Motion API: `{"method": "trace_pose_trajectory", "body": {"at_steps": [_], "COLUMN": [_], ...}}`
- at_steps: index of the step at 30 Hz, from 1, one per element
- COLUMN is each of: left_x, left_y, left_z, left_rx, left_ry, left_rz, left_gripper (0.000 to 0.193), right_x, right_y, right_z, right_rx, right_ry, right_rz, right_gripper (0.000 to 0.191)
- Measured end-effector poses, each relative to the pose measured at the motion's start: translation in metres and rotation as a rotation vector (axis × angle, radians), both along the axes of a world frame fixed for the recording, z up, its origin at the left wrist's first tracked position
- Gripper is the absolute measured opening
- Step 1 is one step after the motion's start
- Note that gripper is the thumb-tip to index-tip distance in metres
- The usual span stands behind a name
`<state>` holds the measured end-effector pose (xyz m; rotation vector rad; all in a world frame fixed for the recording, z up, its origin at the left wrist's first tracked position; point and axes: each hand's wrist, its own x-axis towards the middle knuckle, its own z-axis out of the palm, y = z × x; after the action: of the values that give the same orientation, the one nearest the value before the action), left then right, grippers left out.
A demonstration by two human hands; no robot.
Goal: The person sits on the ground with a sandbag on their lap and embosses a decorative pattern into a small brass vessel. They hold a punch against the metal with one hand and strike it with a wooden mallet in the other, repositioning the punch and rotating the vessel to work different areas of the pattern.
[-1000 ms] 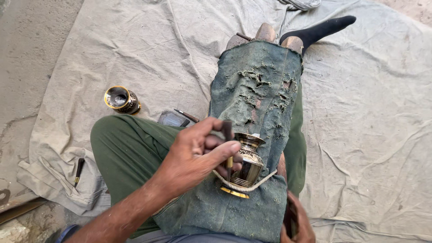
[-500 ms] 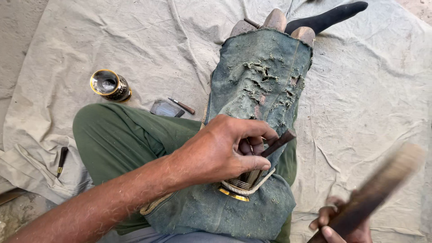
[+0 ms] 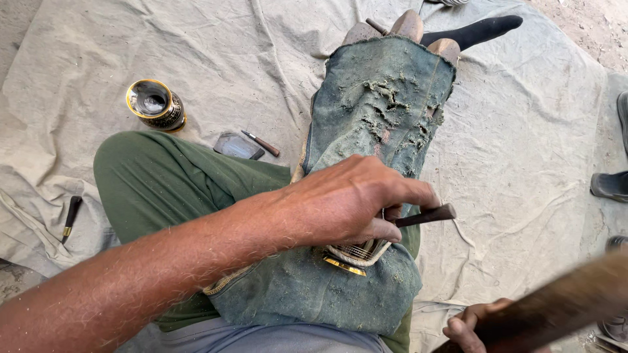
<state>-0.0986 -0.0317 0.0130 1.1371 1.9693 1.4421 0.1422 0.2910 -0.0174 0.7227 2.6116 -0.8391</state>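
Observation:
My left hand (image 3: pixel 347 199) lies over a small brass vase (image 3: pixel 350 253) on my lap and grips a dark engraving tool (image 3: pixel 425 215) that sticks out to the right. Only the vase's gold base and ribbed side show under the fingers. A worn green cloth (image 3: pixel 383 111) covers my outstretched leg beneath it. My right hand (image 3: pixel 474 325) sits at the bottom right, shut on a blurred wooden stick (image 3: pixel 562 304) that rises toward the right edge.
A second brass vase (image 3: pixel 154 104) stands on the grey ground sheet (image 3: pixel 536 131) at upper left. A flat dark stone (image 3: pixel 237 146) and a small wooden-handled tool (image 3: pixel 261 143) lie by my knee. Another tool (image 3: pixel 70 216) lies at far left. Shoes (image 3: pixel 611 185) are at the right edge.
My left hand closed down over the vase and set the dark tool against it. My right hand came up from the bottom edge with the wooden stick raised.

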Motion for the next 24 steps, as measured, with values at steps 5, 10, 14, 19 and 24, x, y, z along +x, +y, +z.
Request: {"method": "trace_pose_trajectory", "body": {"at_steps": [5, 10, 14, 19, 24], "left_x": [-0.001, -0.006, 0.009, 0.038, 0.048], "left_y": [0.007, 0.009, -0.002, -0.021, -0.022], "left_z": [-0.003, -0.007, -0.008, -0.017, -0.020], "left_rx": [0.096, 0.205, 0.007, 0.138, 0.219], "left_ry": [0.189, 0.206, 0.113, 0.058, -0.069], "left_rz": [-0.109, -0.160, -0.020, 0.386, 0.506], "left_gripper": [0.049, 0.051, 0.037, 0.043, 0.041], "right_x": [-0.002, -0.035, -0.071, -0.143, -0.178], "right_y": [-0.027, -0.016, -0.014, 0.004, -0.001], "right_z": [0.012, 0.049, 0.083, 0.103, 0.108], "right_rx": [0.080, 0.525, 0.419, 0.619, 0.635], "right_ry": [0.107, -0.246, 0.103, -0.234, -0.216], "right_rz": [-0.276, 0.010, 0.197, 0.345, 0.412], "right_gripper": [0.054, 0.046, 0.041, 0.048, 0.042]}}
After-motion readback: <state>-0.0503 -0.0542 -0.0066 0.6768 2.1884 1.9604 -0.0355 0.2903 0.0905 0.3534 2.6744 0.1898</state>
